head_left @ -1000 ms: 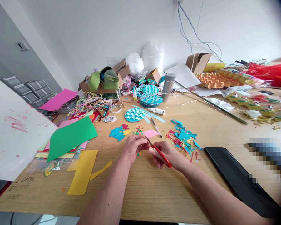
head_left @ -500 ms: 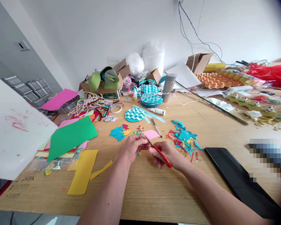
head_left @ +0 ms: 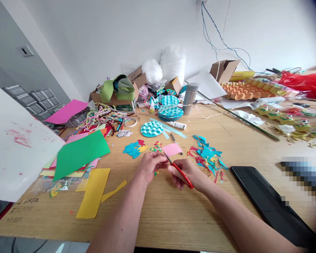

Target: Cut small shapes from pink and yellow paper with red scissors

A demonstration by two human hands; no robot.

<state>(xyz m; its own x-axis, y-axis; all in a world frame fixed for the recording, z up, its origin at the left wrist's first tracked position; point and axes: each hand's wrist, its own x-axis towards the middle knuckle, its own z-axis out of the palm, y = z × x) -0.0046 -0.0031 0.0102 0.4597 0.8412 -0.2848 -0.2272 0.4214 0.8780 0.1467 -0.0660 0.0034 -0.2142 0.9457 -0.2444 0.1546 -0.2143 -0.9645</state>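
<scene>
The left hand (head_left: 150, 166) has its fingers pinched together at the pink paper (head_left: 173, 149), which juts out past them above the surface (head_left: 163, 214). Beside it, red-handled scissors (head_left: 182, 174) sit in the curled right hand (head_left: 191, 169).

The single view looks from the person's head, forward and down over the near edge of the desk (head_left: 163, 221). The left hand (head_left: 150, 165) and right hand (head_left: 185, 173) sit close, mid-frame; beyond the far edge it reaches the wall (head_left: 94, 35).
</scene>
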